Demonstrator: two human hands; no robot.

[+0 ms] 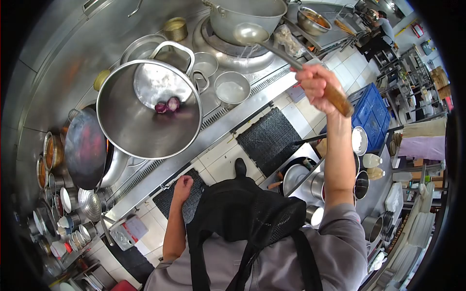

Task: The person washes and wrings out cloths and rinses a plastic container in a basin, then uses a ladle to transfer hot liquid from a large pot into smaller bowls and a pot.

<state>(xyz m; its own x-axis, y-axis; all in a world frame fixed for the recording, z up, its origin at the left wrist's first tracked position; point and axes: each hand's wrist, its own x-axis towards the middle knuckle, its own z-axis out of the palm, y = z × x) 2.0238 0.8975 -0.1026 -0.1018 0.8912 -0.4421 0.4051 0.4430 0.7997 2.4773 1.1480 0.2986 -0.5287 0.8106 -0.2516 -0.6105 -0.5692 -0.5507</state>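
Observation:
My right hand (315, 87) is closed around the wooden handle of a ladle (284, 56), stretched out at the right. The ladle's metal bowl is over the stove, in front of a big grey pot (233, 19), and what looks like liquid drips below it. My left hand (182, 188) hangs low by the counter's front edge, its fingers curled with nothing seen in them. Nearest to it stands a large steel stockpot (126, 106), its mouth facing me. Two purple onions (167, 105) lie inside the stockpot.
Small steel pans (232, 89) stand beside the stockpot on the steel counter. A dark wok (87, 150) is at the left, with bowls and a strainer (90, 205) nearby. Behind me are a blue crate (371, 116) and shelves. Another person (381, 34) works far off.

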